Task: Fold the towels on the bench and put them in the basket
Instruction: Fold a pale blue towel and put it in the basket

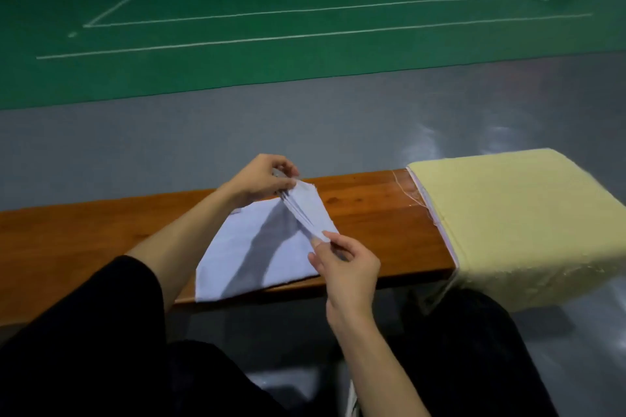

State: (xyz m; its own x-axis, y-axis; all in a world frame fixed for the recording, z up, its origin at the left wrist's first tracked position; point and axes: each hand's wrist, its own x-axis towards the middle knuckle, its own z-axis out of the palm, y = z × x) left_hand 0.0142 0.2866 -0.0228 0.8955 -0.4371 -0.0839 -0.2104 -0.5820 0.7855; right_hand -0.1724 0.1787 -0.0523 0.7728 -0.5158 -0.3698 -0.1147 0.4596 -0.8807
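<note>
Two hands, left hand (261,179) and right hand (345,264), each pinch one pale towel (244,247) on one bench (372,213).

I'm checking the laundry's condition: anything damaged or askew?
Yes: loose threads trail from the left edge of the yellow cloth onto the bench, so that hem looks frayed. The pale towel lies skewed, its near corner reaching the bench's front edge.
</note>
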